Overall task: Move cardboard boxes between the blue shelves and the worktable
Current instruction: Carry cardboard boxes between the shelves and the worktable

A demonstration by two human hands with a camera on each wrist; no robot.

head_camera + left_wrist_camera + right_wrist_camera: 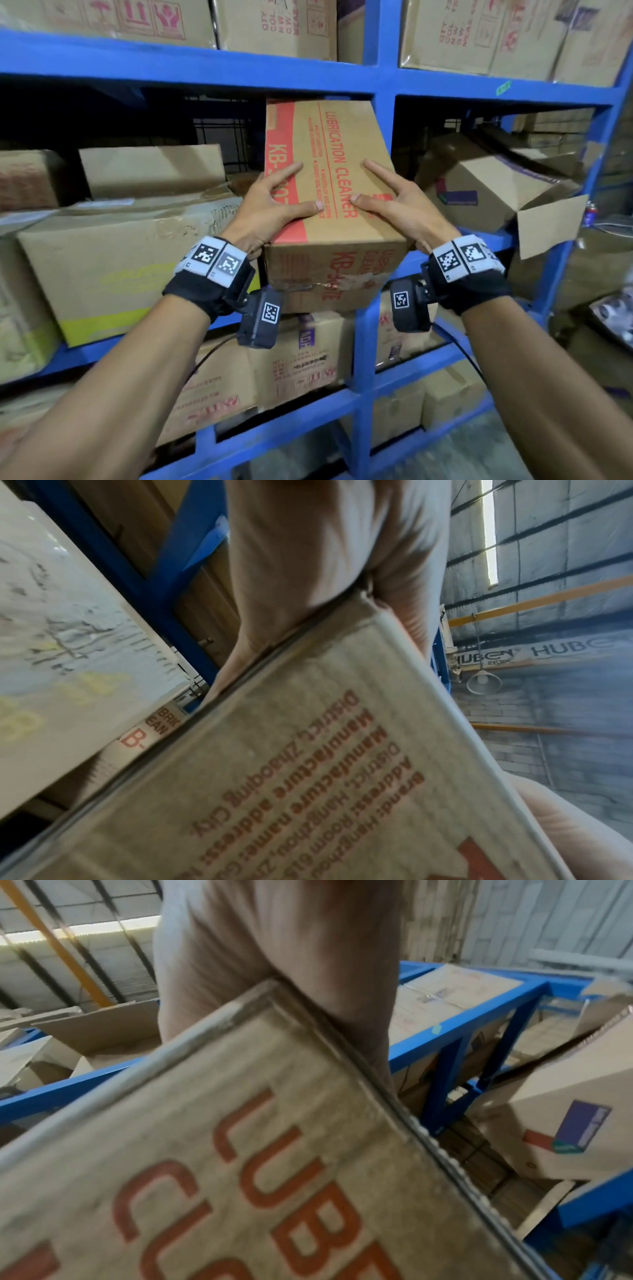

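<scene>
Clasped from both sides near its front end: a long cardboard box printed in red with "LUBRICATION CLEANER". Left grip wrapped over the box's left top edge, thumb and forefinger laid flat on the top face, other fingers hidden down the side. Right grip mirrored on the right top edge, thumb and forefinger likewise flat on top. Confirmed in both wrist views by a palm pressed hard against a side wall of the box.

Sat half in, half out of the middle bay of the blue shelves, just left of an upright post. Pointed its long axis straight away from the person, into the bay. Tilted, with the far end raised in the dark of the bay and the near end lower, jutting out past the shelf's front rail. Reached equally from both sides, neither grip nearer than the other.

Flanked on the left by a large carton with yellow print, just beside it, and on the right, past the post, by an open-flapped carton lying askew. Showed no desk anywhere in view.

Judged likely to slide only along that long axis; could not tell whether inward or outward. Risked catching the post or the yellow-printed carton if twisted sideways.
</scene>
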